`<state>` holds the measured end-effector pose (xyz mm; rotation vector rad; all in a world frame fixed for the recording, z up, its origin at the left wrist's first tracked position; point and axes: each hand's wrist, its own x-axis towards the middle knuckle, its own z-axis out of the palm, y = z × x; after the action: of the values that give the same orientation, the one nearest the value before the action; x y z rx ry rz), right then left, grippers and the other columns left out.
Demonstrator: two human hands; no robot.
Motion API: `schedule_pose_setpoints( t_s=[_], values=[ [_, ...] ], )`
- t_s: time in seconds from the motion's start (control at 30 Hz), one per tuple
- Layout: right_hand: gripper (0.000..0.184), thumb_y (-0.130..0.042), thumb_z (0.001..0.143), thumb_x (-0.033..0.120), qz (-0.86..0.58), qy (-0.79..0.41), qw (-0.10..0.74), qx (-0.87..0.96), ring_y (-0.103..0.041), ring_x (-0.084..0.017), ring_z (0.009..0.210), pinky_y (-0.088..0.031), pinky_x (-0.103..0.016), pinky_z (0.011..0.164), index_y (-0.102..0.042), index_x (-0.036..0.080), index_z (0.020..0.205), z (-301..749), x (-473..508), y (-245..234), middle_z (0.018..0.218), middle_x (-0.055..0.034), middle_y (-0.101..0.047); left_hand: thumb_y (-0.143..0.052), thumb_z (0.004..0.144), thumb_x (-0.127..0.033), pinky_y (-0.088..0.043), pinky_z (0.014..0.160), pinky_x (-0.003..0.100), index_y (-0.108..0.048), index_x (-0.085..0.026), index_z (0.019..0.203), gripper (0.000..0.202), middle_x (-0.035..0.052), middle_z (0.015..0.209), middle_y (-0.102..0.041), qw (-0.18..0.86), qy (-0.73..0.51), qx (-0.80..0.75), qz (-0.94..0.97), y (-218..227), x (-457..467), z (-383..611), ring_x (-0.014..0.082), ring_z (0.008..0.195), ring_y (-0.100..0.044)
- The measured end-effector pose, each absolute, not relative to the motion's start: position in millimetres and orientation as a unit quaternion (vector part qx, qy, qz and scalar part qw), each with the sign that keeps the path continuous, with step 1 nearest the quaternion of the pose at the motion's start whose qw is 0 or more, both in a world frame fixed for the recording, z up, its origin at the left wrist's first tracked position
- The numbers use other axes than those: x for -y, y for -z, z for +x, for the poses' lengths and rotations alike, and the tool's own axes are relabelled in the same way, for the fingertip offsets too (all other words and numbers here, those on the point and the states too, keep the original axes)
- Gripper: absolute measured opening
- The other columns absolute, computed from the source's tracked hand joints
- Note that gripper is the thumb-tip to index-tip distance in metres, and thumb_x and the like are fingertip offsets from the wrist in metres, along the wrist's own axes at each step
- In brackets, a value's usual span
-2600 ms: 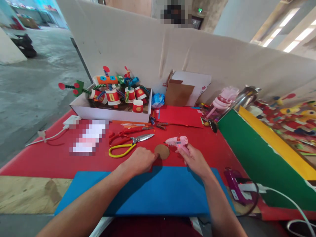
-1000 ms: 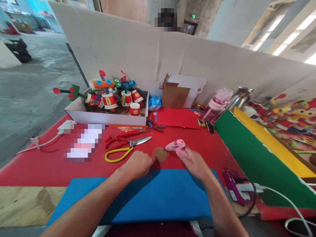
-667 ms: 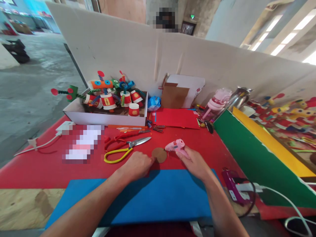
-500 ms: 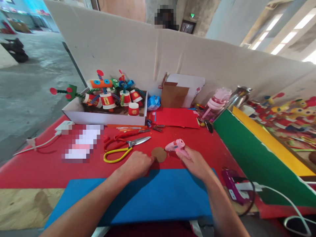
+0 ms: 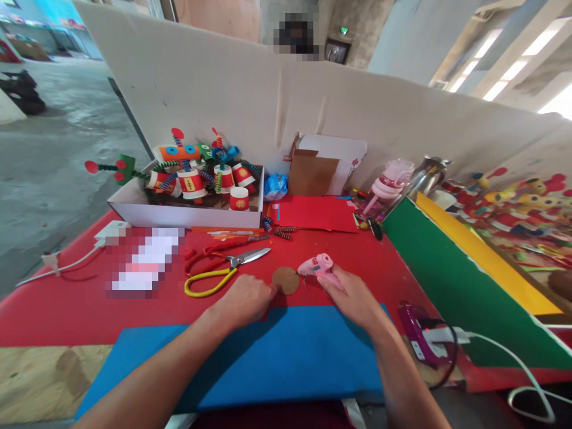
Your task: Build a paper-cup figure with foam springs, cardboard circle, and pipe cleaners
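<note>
The glue gun [image 5: 318, 266], pink and compact, is in the right hand [image 5: 355, 295], whose fingers are wrapped round its handle, with the nozzle pointing left at the cardboard disc [image 5: 286, 280]. The nozzle is right at the disc's right edge (touching or just short of it, I cannot tell). The left hand [image 5: 250, 298] is curled in, a fingertip at the disc's lower left edge; whether its thumb and finger pinch that edge cannot be told. The disc lies flat on the red table cover [image 5: 379, 274], just beyond a blue board [image 5: 295, 351] that lies under the forearms. Left of the disc are scissors [image 5: 251, 256] with a yellow handle, their blades slightly apart, and a red-handled tool lies just behind them. Farther back, short coiled strips [image 5: 285, 232] lie in front of red paper [image 5: 313, 213]. To their left, a white box [image 5: 187, 215] holds red and white paper cups [image 5: 192, 185] and other colourful paper crafts. On the right, a purple power box [image 5: 424, 339] with a white plug sits near a green board [image 5: 469, 286], and behind that board's far end stands a pink bottle [image 5: 391, 182].
</note>
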<state>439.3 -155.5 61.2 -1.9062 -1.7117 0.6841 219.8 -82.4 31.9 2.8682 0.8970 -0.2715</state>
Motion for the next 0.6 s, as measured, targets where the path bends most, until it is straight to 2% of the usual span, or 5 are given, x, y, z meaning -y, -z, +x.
schedule_pose_setpoints(
  t_s=[0.1,0.2,0.4,0.5,0.6],
  values=[
    [0.032,-0.047,0.088,0.044,-0.707,-0.277,0.257,0.599,-0.069,-0.022,0.073,-0.049,-0.030,0.066,-0.066,0.022,0.100,446,157,-59,0.083,-0.0050,-0.074,-0.050,0.080,-0.012,-0.043,0.055,0.026,-0.066,-0.014,0.099,0.025,0.0108,0.065,-0.069,0.066,0.076,-0.301,0.948,-28,82,219,0.0241,0.063,-0.068],
    [0.038,-0.048,0.084,0.053,-0.719,-0.340,0.297,0.528,-0.055,-0.014,0.046,-0.043,-0.025,0.050,-0.064,0.019,0.086,461,156,-54,0.064,-0.0025,-0.068,-0.046,0.081,-0.011,-0.044,0.056,0.028,-0.066,-0.014,0.100,0.027,0.0129,0.067,-0.069,0.069,0.077,-0.302,0.948,-29,82,219,0.0262,0.064,-0.068],
    [0.040,-0.053,0.077,0.057,-0.751,-0.354,0.368,0.420,-0.050,-0.012,0.041,-0.038,-0.024,0.043,-0.059,0.018,0.072,505,143,-36,0.059,-0.0046,-0.068,-0.042,0.083,-0.008,-0.046,0.059,0.033,-0.066,-0.013,0.104,0.031,0.0152,0.074,-0.070,0.081,0.093,-0.296,0.947,-32,81,220,0.0288,0.069,-0.068],
    [0.040,-0.047,0.082,0.055,-0.812,-0.259,0.299,0.429,-0.054,-0.016,0.041,-0.039,-0.027,0.045,-0.055,0.021,0.063,524,137,-26,0.045,-0.0018,-0.060,-0.042,0.088,-0.012,-0.049,0.072,0.034,-0.065,-0.015,0.105,0.028,0.0143,0.091,-0.070,0.092,0.030,-0.326,0.940,-26,80,224,0.0260,0.085,-0.067],
    [0.041,-0.045,0.085,0.052,-0.854,-0.132,0.177,0.472,-0.062,-0.020,0.051,-0.040,-0.028,0.051,-0.052,0.023,0.057,532,138,-26,0.044,-0.0033,-0.059,-0.054,0.089,-0.034,-0.043,0.095,0.043,-0.055,-0.017,0.124,0.039,0.0168,0.124,-0.061,0.083,-0.062,-0.386,0.917,-17,78,232,0.0300,0.116,-0.056]
  ],
)
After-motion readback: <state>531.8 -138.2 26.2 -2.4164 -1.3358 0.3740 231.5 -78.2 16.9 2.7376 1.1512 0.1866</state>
